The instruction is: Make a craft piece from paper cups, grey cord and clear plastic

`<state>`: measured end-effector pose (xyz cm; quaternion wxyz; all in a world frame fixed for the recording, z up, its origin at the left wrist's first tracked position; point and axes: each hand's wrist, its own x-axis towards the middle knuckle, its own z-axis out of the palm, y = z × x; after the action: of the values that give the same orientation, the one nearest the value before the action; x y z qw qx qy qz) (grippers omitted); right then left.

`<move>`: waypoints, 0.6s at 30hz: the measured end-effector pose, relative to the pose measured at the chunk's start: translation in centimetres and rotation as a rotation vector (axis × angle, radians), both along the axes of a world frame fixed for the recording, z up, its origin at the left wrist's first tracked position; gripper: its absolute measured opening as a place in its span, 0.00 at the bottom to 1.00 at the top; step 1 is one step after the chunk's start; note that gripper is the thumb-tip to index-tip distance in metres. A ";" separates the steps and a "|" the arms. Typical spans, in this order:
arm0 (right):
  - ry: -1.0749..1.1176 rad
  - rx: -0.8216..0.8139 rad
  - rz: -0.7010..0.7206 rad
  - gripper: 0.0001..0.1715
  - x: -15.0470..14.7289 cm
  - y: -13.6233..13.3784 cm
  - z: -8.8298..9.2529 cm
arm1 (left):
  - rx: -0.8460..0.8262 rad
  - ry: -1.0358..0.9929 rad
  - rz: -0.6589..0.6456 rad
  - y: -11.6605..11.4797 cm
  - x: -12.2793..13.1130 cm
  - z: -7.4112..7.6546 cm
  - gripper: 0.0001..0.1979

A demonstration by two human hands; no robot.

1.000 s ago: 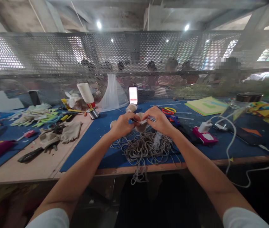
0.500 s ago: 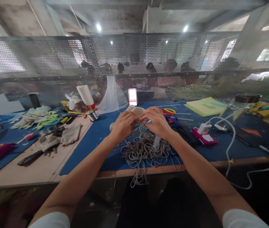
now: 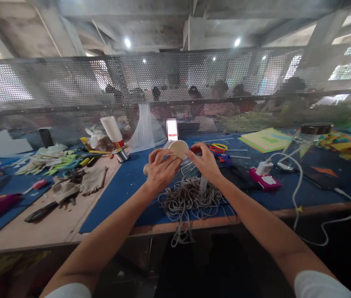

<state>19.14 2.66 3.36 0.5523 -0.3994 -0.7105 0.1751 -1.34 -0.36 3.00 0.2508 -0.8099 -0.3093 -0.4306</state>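
A flat pale beige round disc (image 3: pixel 180 150) now shows us its face

Over the last second our bare hands rearrange themselves. Earlier both sets of fingertips meet close together over a pale round thing; now a broad face tilts up at us, and the right fingers sit off to one side.

Our left hand (image 3: pixel 163 167) takes most of the hold — its grip appears pinched on the disc's lower left edge, fingers curled across it. Our right hand (image 3: pixel 204 161) is loosely arched with its tips at the disc's right edge; we cannot tell whether its grip presses there or only touches. We judge that one hand now steadies the disc while the other works its rim.

The disc is in the air above the blue-covered desk (image 3: pixel 125 186), beyond a tangled heap of grey-brown cord (image 3: pixel 190 196) — the heap lies just below our hands, with loops hanging over the near edge. Scissors with red and yellow handles (image 3: pixel 218 147) lie past the right hand.
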 end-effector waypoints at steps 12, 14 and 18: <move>-0.023 -0.242 0.083 0.15 -0.5 1.1 -1.0 | -0.093 0.055 0.001 0.2 0.5 -0.9 0.16; -0.049 -0.192 0.009 0.15 -0.3 1.0 -0.7 | -0.056 -0.004 -0.043 0.0 0.8 -0.6 0.21; -0.105 -0.106 -0.088 0.16 0.3 0.8 -0.1 | -0.035 -0.185 -0.110 0.0 0.7 0.4 0.37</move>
<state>19.43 3.44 3.26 0.4995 -0.4674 -0.7100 0.1671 -0.66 -0.32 3.41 0.1830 -0.7868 -0.2939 -0.5110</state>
